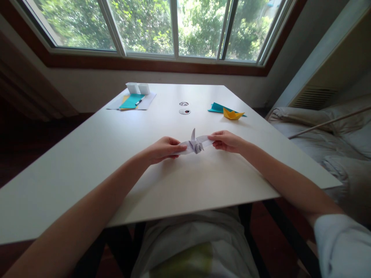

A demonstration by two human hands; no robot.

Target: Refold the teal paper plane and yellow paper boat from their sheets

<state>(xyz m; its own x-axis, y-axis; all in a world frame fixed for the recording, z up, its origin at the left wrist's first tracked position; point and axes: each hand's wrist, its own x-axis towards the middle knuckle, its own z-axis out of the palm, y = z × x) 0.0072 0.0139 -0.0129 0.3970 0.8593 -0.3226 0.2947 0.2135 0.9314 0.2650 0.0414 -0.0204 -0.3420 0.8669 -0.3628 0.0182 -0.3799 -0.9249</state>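
Between my two hands is a white folded paper crane (196, 145), its wings spread to either side and one thin point sticking up. My left hand (166, 149) pinches the left wing between thumb and fingers. The right wing's tip is gripped by my right hand (225, 141). Both hands are just above the white table (185, 181); whether the crane touches the tabletop I cannot tell.
Toward the back right lie a yellow paper boat (232, 114) and a teal folded paper (219, 107). At the back left, teal sheets (132, 101), a pen (140, 100) and white boxes (132, 88) sit together. Round metal fittings (184, 111) are set mid-table.
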